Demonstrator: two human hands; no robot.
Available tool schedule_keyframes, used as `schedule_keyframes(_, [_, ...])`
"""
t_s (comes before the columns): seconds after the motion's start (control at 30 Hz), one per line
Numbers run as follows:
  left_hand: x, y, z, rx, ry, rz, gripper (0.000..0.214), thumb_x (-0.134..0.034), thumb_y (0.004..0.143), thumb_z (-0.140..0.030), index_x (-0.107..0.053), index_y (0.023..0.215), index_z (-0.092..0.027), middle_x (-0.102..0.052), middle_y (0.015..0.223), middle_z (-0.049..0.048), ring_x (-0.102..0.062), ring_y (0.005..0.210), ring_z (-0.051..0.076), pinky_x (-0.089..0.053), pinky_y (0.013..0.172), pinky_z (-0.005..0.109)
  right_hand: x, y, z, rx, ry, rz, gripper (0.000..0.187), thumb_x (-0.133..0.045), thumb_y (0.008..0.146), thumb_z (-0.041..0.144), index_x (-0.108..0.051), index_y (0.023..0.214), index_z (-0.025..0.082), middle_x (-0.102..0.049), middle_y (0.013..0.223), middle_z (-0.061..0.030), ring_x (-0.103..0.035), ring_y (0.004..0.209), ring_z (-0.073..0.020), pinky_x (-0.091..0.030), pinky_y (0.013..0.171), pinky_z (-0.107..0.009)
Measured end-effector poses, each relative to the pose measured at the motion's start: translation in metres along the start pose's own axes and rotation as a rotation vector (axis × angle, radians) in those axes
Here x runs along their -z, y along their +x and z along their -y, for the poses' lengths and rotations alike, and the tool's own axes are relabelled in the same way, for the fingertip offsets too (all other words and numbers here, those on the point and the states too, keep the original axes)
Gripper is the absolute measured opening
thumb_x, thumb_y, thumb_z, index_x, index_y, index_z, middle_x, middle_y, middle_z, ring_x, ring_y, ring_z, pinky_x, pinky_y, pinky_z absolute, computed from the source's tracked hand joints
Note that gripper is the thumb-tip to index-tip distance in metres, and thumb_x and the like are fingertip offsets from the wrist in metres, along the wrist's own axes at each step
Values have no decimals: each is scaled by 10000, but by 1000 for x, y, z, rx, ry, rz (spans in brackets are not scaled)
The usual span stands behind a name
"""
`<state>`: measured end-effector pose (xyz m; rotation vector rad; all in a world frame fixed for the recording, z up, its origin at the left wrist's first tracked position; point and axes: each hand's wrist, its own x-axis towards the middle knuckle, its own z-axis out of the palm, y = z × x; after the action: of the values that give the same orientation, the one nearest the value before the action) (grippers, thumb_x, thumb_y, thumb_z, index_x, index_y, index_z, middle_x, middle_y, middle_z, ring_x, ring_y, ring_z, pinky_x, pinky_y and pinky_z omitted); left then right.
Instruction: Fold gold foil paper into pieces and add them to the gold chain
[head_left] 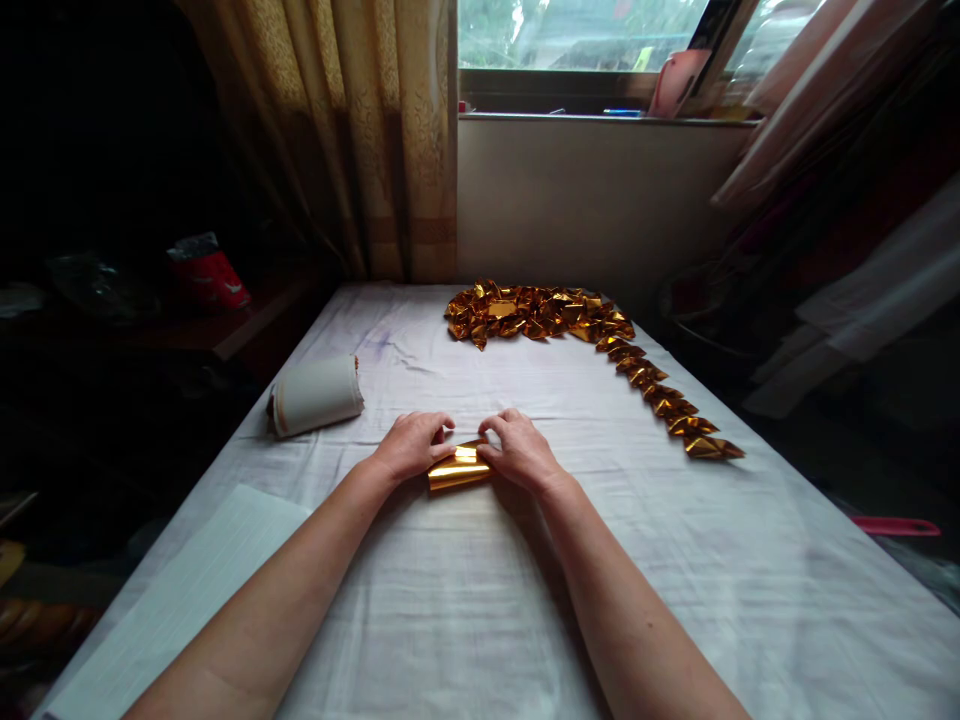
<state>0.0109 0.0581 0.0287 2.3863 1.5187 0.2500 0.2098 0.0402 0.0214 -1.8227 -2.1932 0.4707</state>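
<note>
A sheet of shiny gold foil paper (pixel 459 470) lies on the white cloth in front of me, curled or rolled along its length. My left hand (pixel 414 443) grips its left side between thumb and curved fingers. At the other end, my right hand (pixel 519 447) pinches the sheet in the same way, its thumb on the foil. Farther back, a pile of folded gold foil pieces (pixel 536 312) sits near the wall. From it a row of similar folded pieces (pixel 664 400) runs toward the right edge, each overlapping its neighbour.
On the left of the white-covered table (pixel 420 620) rests a thick curved stack of pale paper (pixel 315 397). A whitish sheet (pixel 195 570) lies beside my left forearm. Curtains (pixel 397 140) hang behind, and clothes (pixel 862 270) hang at the right. A pink mug (pixel 675 82) stands on the windowsill.
</note>
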Motion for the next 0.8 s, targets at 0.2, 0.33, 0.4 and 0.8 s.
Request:
schedule_keyframes(0.2, [-2, -6, -11, 123, 74, -23, 381, -706, 701, -590, -661, 832, -235, -700, 852, 35, -635, 837, 230, -430, 712, 303, 1, -1, 1, 12, 2, 2, 137, -648, 828, 275, -687, 957, 249, -592, 1067, -60, -529, 1045, -221, -409, 840, -301])
schedule_keyframes(0.33, [-4, -8, -18, 155, 98, -43, 347, -753, 670, -539, -662, 809, -236, -674, 871, 49, -620, 908, 257, -444, 770, 327, 1, 0, -1, 26, 9, 14, 197, -666, 814, 274, -685, 1010, 269, -580, 1088, -57, -523, 1059, -221, -408, 845, -300])
schedule_keyframes(0.4, [-5, -9, -19, 161, 93, -49, 346, -760, 677, -513, -666, 873, -244, -670, 897, 49, -614, 931, 258, -445, 797, 336, 2, 0, 0, 46, 10, 36, 223, -669, 809, 261, -686, 1029, 282, -576, 1094, -53, -524, 1062, -220, -406, 851, -299])
schedule_keyframes(0.8, [-17, -19, -19, 49, -20, -88, 101, -659, 790, -300, -648, 876, -249, -686, 921, 14, -603, 926, 210, -433, 852, 339, 5, 0, -2, 75, -15, 71, 274, -651, 772, 217, -671, 1044, 245, -608, 1111, -66, -553, 1059, -217, -424, 825, -279])
